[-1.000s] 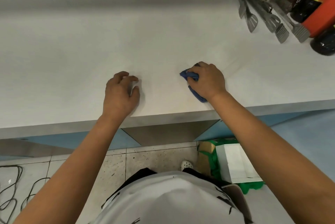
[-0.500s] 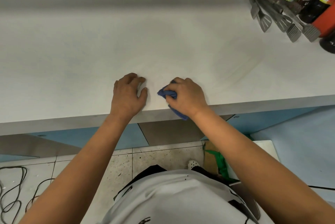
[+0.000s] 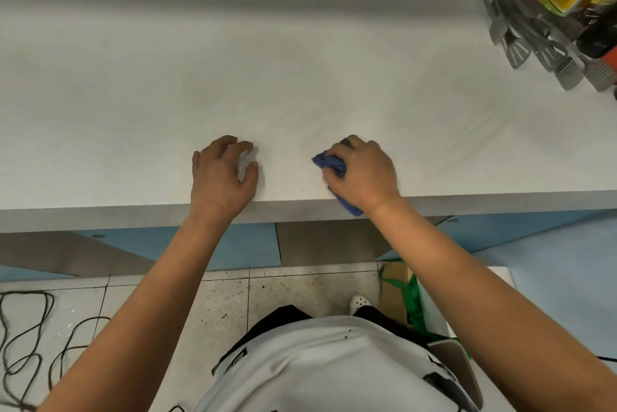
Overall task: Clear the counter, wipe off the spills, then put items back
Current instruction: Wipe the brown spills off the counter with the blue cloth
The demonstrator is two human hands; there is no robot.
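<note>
Rag [image 3: 329, 163] has slid back to the right, away from the left hand [image 3: 222, 174], since half a second ago. Right hand [image 3: 362, 173] grips it bunched at the counter's [image 3: 300, 78] 6 o'clock edge; left rests there, fingers loosely curled, holding nothing. Wiping looks nearly done; tongs [image 3: 534, 41] and bottles [image 3: 597, 28] at 2 o'clock aren't back yet.
</note>
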